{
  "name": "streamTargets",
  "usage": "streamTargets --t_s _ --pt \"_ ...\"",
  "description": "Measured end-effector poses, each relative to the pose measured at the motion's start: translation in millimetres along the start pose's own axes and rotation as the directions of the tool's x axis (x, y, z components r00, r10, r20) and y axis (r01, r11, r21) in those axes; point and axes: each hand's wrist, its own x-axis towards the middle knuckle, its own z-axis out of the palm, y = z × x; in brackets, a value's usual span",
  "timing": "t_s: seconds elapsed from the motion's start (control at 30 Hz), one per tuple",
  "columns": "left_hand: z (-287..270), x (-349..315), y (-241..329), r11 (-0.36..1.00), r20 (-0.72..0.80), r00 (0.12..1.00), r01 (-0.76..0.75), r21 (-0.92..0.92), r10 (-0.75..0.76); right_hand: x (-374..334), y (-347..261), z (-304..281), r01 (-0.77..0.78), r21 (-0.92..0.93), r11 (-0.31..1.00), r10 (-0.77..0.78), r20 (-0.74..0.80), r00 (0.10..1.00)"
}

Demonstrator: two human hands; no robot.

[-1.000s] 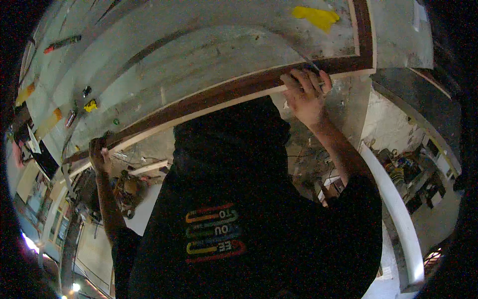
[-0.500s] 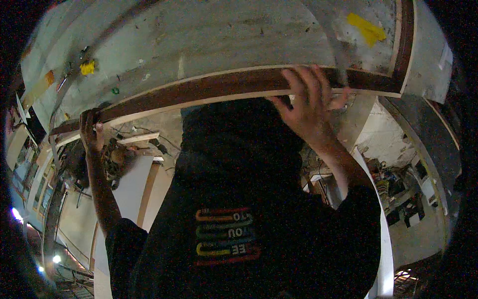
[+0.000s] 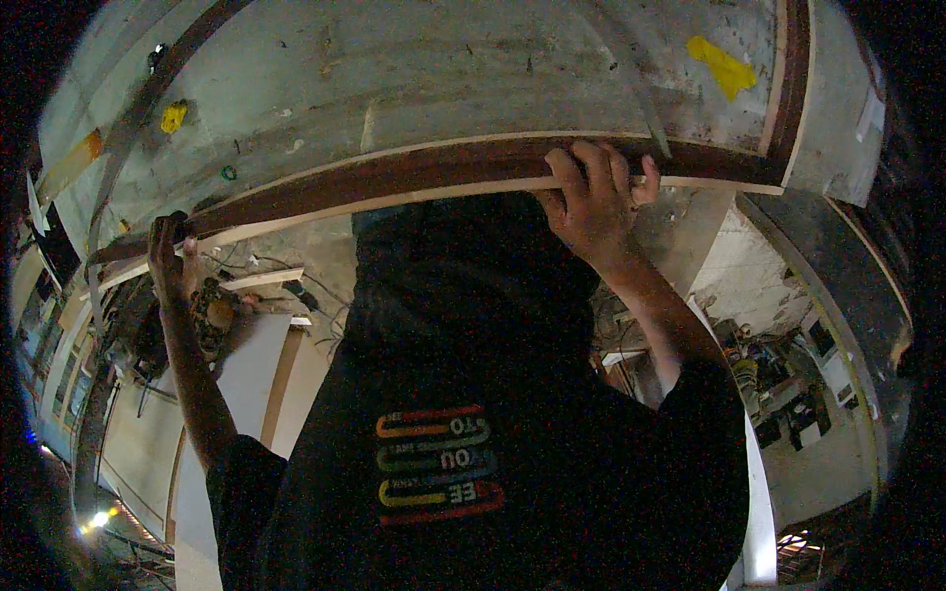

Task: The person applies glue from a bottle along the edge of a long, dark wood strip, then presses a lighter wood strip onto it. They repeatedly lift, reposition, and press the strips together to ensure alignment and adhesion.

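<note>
A long wooden frame [image 3: 394,177], dark brown with pale strips along its edges, lies along the near side of a grey worktop [image 3: 443,74]. It turns a corner at the right. My left hand [image 3: 168,261] is closed around the near rail toward its left end, fingers over the top; a small dark patch by the fingertips is unclear. Nearer the corner, my right hand [image 3: 596,202] curls its fingers over the brown face, its thumb at the near pale edge. The undersides of both grips are hidden.
Yellow scraps [image 3: 722,67] and a crumpled yellow piece [image 3: 173,117] lie on the worktop. A small green ring [image 3: 229,172] is near the rail. Below at left are a pale wood strip [image 3: 261,279], cables and leaning white panels [image 3: 241,369]. Clutter [image 3: 788,394] sits at lower right.
My right hand's fingers, raised and more spread before, have come down and curled onto the rail. My left hand stays at the rail's left part. The whole view has shifted slightly.
</note>
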Motion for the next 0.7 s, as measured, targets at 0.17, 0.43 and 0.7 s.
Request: streamTargets --t_s 0.17,0.43,0.7 --pt "11.2 3.6 -16.5 0.986 0.168 0.978 0.139 -0.087 -0.123 8.5 4.4 -11.4 0.010 0.024 1.000 -0.013 0.151 0.988" --pt "1.7 12.6 11.3 0.956 0.029 0.996 0.086 -0.281 -0.081 49.7 -68.6 -14.6 0.110 0.108 0.988 -0.129 0.180 0.975" --pt "-19.2 14.9 67.7 0.981 -0.263 0.965 -0.034 -0.190 -0.017 49.9 -69.2 -2.9 0.264 0.051 0.963 -0.269 0.169 0.948"
